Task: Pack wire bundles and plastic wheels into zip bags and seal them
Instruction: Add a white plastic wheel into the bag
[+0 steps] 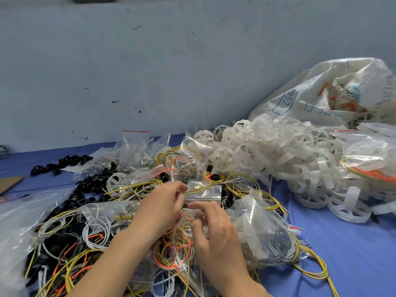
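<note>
My left hand (162,206) and my right hand (212,230) meet over a clear zip bag (182,249) that holds coiled yellow and orange wires. Both hands pinch the bag's top edge near the middle of the pile. Loose wire bundles (70,239) in yellow, grey and orange lie under and around my forearms. A heap of white plastic wheels (267,155) spreads to the right. A small sealed bag (203,190) with metal parts lies just beyond my fingers.
The blue table cover (342,243) shows at right. Black plastic rings (85,183) lie at left, beside more zip bags (135,146). A large white woven sack (334,91) leans at the back right against the grey wall. Cardboard (8,183) sits at the far left.
</note>
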